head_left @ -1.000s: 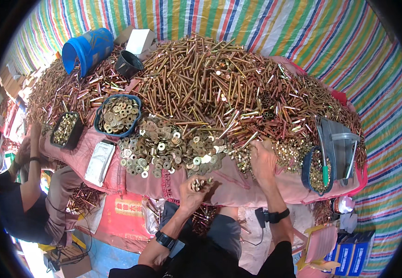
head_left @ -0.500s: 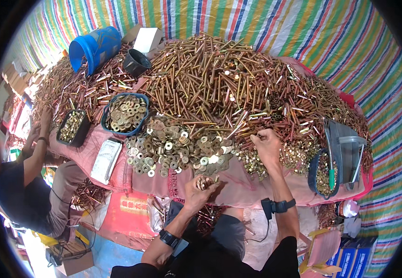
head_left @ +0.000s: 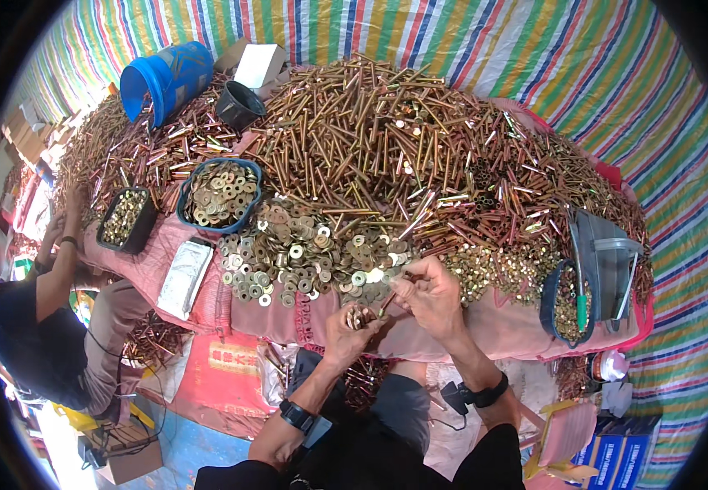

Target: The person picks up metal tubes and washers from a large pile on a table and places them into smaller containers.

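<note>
two hands work close together over the near part of the pink cloth [head_left: 411,336]. the left hand [head_left: 346,339] curls around a small bunch of brassy pieces [head_left: 356,316] (too small to tell whether nuts or bolt ends), while the right hand [head_left: 436,298] sits just to its right, thumb and fingers drawn narrow. a piece could spill if the left fingers loosen or the bunch gets overfull, and it might then be lost among the loose washers [head_left: 289,265] at the far left or the nuts [head_left: 505,273] at the far right. a slim dark rod [head_left: 386,305], probably a bolt, lies between the hands: near end beside the left fingers, far end by the right fingertips; whether these pinch it, i cannot tell.
</note>
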Tool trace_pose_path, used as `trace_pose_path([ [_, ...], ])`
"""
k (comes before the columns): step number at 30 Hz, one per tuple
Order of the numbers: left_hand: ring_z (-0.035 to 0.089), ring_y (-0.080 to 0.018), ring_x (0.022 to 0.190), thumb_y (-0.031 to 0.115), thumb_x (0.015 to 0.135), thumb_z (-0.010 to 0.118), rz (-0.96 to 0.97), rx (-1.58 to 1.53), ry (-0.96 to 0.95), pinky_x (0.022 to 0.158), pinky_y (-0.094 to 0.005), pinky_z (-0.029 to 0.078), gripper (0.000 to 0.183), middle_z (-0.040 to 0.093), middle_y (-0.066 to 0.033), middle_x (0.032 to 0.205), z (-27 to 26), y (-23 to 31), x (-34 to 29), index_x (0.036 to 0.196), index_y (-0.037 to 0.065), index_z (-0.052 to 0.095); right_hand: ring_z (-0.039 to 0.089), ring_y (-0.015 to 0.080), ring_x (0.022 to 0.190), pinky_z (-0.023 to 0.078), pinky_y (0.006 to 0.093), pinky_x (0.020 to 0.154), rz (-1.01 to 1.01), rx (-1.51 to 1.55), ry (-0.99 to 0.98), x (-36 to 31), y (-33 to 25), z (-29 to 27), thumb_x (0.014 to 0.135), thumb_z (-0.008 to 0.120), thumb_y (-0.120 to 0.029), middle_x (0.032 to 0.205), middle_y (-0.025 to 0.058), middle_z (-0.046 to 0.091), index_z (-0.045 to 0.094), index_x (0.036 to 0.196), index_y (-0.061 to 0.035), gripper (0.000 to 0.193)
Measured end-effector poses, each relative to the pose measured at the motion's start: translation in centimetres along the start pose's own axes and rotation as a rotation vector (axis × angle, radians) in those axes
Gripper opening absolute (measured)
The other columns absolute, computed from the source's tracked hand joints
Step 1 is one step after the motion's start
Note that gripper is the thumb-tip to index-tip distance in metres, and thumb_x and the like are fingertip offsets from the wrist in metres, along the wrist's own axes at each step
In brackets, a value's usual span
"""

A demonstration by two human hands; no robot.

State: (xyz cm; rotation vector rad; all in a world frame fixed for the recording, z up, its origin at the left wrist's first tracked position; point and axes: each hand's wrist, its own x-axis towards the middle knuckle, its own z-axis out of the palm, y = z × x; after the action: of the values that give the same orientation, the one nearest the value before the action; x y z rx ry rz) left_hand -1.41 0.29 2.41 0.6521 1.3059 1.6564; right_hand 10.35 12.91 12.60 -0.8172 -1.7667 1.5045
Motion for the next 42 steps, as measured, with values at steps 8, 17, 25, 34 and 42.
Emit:
trace_pose_path([
  [8,0.062,-0.0104,0.086,-0.004,0.087,0.082,0.286,0.153,0.011,0.077,-0.0273,0.054,0.024,0.069,-0.0028,0.097,-0.4,-1.1,0.2,0.105,0.0,0.067,0.067,0.0336,0.073,0.055,0.0434,0.063,-0.666,-0.636,-0.136,-1.0,1.0,0.9,0.089,0.082,-0.015,0.086,0.0123,0.062,0.07,0.099,-0.0037,0.02],
  [17,0.067,-0.0119,0.088,-0.01,0.092,0.074,0.213,0.066,-0.007,0.077,-0.0267,0.056,0.021,0.07,-0.005,0.1,-0.6,-2.2,-0.6,0.107,0.0,0.064,0.07,0.0354,0.082,0.056,0.043,0.07,-0.474,-0.708,0.02,-3.0,4.0,-0.5,0.093,0.077,-0.012,0.093,0.0156,0.069,0.074,0.107,-0.0026,0.017],
  [25,0.07,-0.0127,0.093,-0.009,0.095,0.073,0.105,-0.187,-0.039,0.081,-0.0272,0.059,0.036,0.071,-0.0064,0.104,0.3,-1.3,-0.6,0.129,-0.002,0.064,0.062,0.04,0.082,0.049,0.0496,0.072,-0.278,-1.148,-0.051,0.9,6.4,-5.9,0.094,0.065,-0.006,0.094,0.0189,0.057,0.071,0.107,-0.0042,0.014],
  [34,0.07,-0.0123,0.089,0.0,0.098,0.075,0.082,-0.097,-0.051,0.079,-0.0252,0.058,0.029,0.067,-0.005,0.112,-0.3,-1.6,-0.4,0.127,-0.003,0.07,0.063,0.0389,0.085,0.049,0.0513,0.075,-0.396,-1.328,-0.196,2.2,7.5,-6.5,0.096,0.06,-0.009,0.101,0.0203,0.054,0.062,0.106,-0.002,0.012],
  [42,0.073,-0.0148,0.088,0.001,0.099,0.075,0.173,0.026,-0.059,0.078,-0.0283,0.06,0.026,0.07,-0.0058,0.101,-0.4,-1.7,-0.3,0.123,-0.004,0.07,0.069,0.0125,0.075,0.055,0.0255,0.062,0.161,-0.004,-0.081,-1.9,5.7,-4.7,0.107,0.065,-0.025,0.088,0.0113,0.074,0.062,0.137,0.0063,0.043],
])
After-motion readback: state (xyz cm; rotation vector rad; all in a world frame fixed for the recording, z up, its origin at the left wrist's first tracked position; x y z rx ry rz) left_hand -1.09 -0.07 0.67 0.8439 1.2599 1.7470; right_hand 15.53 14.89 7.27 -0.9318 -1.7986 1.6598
